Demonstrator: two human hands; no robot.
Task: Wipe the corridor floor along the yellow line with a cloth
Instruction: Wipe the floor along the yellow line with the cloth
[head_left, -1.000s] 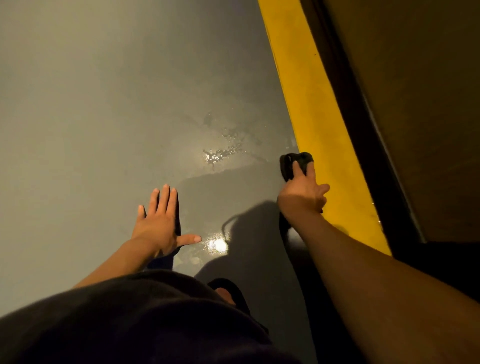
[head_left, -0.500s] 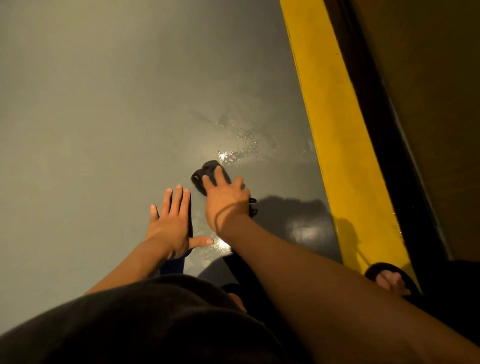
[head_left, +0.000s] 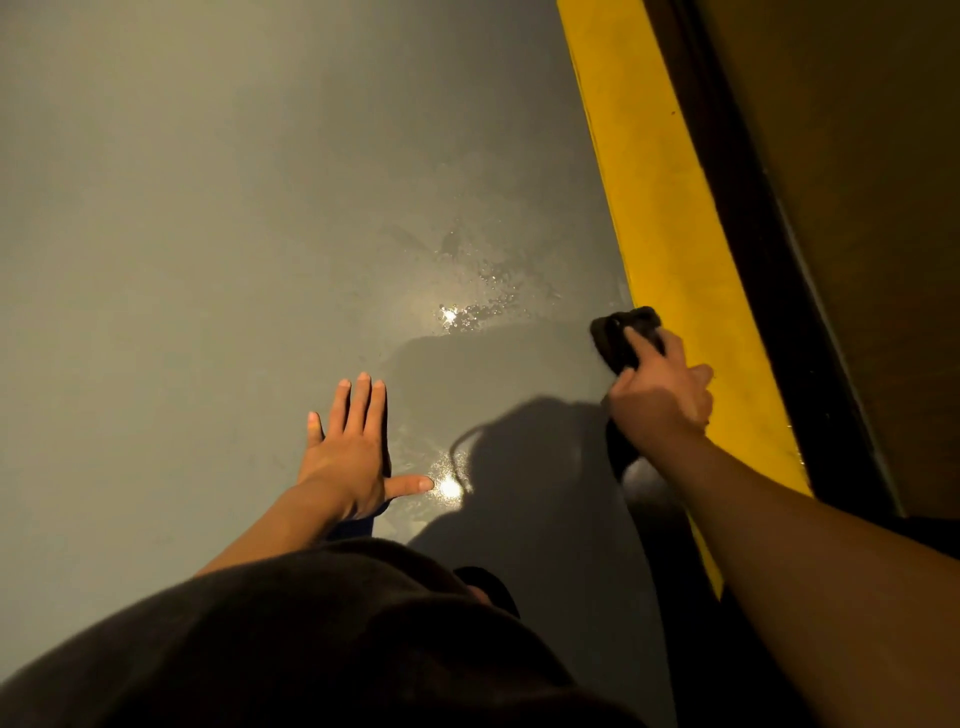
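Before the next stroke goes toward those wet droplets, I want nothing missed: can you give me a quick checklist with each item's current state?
1. Right hand grips the dark cloth: ok.
2. Cloth is at the yellow line edge: ok.
3. Cloth pressed flat on the grey floor: cannot tell, it looks bunched.
4. Left hand braced flat, fingers spread: ok.
5. Wet droplets wiped: not ok, they glisten ahead.
6. Left hand off the wet floor: not ok, thumb beside the shiny wet patch.
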